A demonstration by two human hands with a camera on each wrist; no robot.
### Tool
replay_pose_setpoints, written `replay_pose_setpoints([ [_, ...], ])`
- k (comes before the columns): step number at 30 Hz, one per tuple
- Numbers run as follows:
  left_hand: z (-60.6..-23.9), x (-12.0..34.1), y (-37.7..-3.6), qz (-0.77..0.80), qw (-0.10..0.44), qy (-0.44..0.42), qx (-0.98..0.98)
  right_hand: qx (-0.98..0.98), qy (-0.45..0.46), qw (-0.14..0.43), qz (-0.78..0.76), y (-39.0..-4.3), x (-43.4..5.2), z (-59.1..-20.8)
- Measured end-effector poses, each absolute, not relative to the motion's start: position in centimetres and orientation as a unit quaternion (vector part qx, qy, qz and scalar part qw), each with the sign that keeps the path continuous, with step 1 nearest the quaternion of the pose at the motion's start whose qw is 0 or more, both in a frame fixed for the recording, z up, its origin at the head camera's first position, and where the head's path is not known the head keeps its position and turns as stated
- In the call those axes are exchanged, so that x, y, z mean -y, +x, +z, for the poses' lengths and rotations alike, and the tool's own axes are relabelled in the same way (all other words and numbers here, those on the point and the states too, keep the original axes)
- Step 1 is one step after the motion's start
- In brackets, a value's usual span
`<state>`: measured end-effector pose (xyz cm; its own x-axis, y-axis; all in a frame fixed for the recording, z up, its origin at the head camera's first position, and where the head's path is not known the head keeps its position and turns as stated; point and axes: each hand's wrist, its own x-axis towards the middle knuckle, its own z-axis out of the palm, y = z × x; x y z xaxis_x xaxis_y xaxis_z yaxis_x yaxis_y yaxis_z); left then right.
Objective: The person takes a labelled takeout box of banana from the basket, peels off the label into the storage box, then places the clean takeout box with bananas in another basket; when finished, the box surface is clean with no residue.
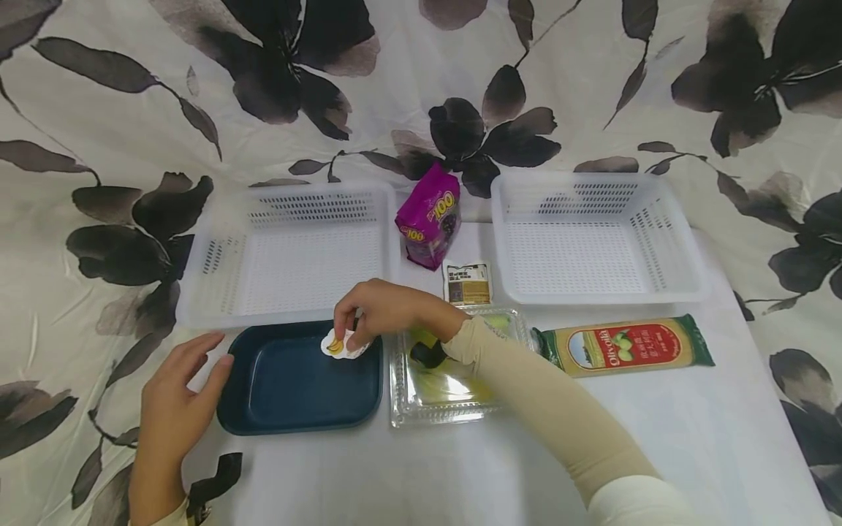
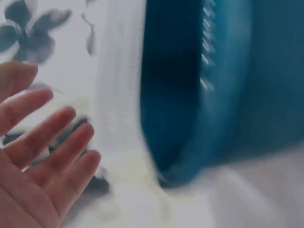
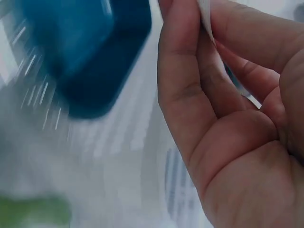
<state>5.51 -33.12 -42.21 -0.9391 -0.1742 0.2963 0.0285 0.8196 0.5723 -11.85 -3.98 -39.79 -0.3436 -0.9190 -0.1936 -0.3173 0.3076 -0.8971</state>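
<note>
Head view: right hand (image 1: 378, 310) pinches a small white packet (image 1: 342, 345) with yellow print over the blue tray's (image 1: 299, 387) back right corner; best lowered flat inside while left hand (image 1: 177, 394), open-fingered, steadies the rim. Left wrist: fingers (image 2: 52, 156) spread, holding nothing, tray blurred beside. Right wrist: thumb and fingers (image 3: 190, 80) grip the packet's white edge (image 3: 205, 16).

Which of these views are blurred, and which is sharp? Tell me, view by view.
Head view: sharp, evenly lit, bowed at the edges by the wide lens; the right hand pinches a small white packet over the blue tray. Left wrist view: motion-smeared, the tray's rim streaked, the open left hand soft. Right wrist view: the hand close and fairly clear, the background heavily blurred.
</note>
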Motion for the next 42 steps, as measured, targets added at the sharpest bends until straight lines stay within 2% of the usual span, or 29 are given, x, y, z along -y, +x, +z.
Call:
replay_pose_setpoints([
  [9, -46.7, 37.4, 5.7, -0.398, 0.042, 0.102, 0.911, -0.717, -0.410, 0.423, -0.374, -10.1, 8.4, -41.0],
  [16, -49.3, 39.4, 5.0, -0.454, -0.014, 0.069, 0.888, -0.727, -0.413, 0.438, -0.329, -8.9, 10.8, -41.9],
  [21, -50.7, 40.1, 3.9, -0.539, -0.029, 0.039, 0.841, -0.742, -0.421, 0.439, -0.282, -8.5, 11.9, -42.5],
  [27, -52.4, 40.7, 3.1, -0.738, -0.035, -0.016, 0.674, -0.764, -0.470, 0.387, -0.213, -7.9, 13.3, -43.3],
  [33, -53.5, 41.7, 3.0, -0.761, -0.048, -0.054, 0.645, -0.775, -0.440, 0.398, -0.218, -7.3, 14.9, -44.3],
  [42, -54.5, 42.6, 3.0, -0.812, -0.074, -0.103, 0.570, -0.774, -0.485, 0.366, -0.175, -7.9, 16.8, -46.0],
])
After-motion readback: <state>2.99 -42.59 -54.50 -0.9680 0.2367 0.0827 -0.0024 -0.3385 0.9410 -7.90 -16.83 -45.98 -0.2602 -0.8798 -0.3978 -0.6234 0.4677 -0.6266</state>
